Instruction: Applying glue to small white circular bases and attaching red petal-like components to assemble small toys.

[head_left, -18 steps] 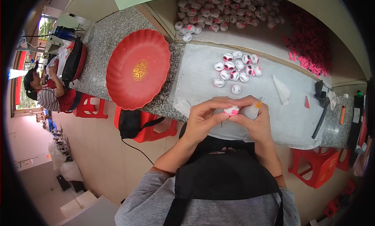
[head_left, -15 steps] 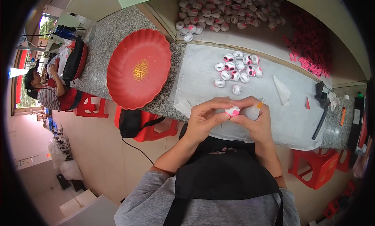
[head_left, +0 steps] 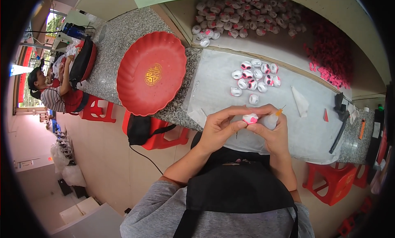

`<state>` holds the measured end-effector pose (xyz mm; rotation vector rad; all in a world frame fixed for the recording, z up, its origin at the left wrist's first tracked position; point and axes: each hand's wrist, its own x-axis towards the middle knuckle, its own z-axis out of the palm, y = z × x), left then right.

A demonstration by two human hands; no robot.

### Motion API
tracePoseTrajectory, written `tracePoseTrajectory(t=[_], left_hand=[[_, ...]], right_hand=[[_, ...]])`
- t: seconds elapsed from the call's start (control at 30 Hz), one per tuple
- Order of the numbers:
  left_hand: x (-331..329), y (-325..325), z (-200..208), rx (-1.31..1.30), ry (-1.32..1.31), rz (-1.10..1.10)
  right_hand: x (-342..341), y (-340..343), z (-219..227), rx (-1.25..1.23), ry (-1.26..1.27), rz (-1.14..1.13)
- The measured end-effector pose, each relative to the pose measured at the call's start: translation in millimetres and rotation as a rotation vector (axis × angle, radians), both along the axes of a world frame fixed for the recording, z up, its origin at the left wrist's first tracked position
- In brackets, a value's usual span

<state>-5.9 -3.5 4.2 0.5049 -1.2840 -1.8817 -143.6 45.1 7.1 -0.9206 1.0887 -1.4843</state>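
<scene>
Above the near edge of the white sheet (head_left: 222, 79), a small rounded white piece with pink parts (head_left: 250, 118) is pinched between the fingertips of both hands. My left hand (head_left: 218, 131) grips its left side, thumb below and index finger above. From the other side my right hand (head_left: 276, 135) presses it with thumb and index finger. A translucent squeeze bottle (head_left: 270, 122) with an orange needle tip (head_left: 279, 112) is also tucked in the right hand, the needle pointing up and away. Just beyond my hands lie several similar white pieces (head_left: 254, 99), some with pink and black parts.
A red scalloped tray (head_left: 135, 53) stands left on the granite counter. Behind the sheet, a shelf holds heaped white pieces (head_left: 242, 16) and pink parts (head_left: 329, 53). A black-handled tool (head_left: 339, 123) and an orange cutter (head_left: 362, 129) lie right. Far left sits another person (head_left: 61, 90).
The view has shifted slightly. Between my fingertips the white piece has turned a little, and more of its pink side shows. The other person's arms have moved.
</scene>
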Motion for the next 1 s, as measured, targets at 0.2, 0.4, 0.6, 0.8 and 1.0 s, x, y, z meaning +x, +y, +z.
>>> tracePoseTrajectory(t=[0.2,0.4,0.6,0.8,1.0], left_hand=[[6,6,9,0.133,-0.049,0.118],[-2,10,-9,0.05,0.001,0.09],[5,17,1,0.126,0.077,0.085],[5,9,1,0.058,0.142,0.065],[10,5,-3,0.117,0.228,-0.066]], right_hand=[[9,-4,10,0.088,-0.057,0.042],[12,0,7,0.21,-0.048,-0.097],[20,2,5,0.142,-0.036,-0.07],[19,-1,2,0.092,-0.06,-0.086],[16,4,2,0.128,-0.126,-0.028]])
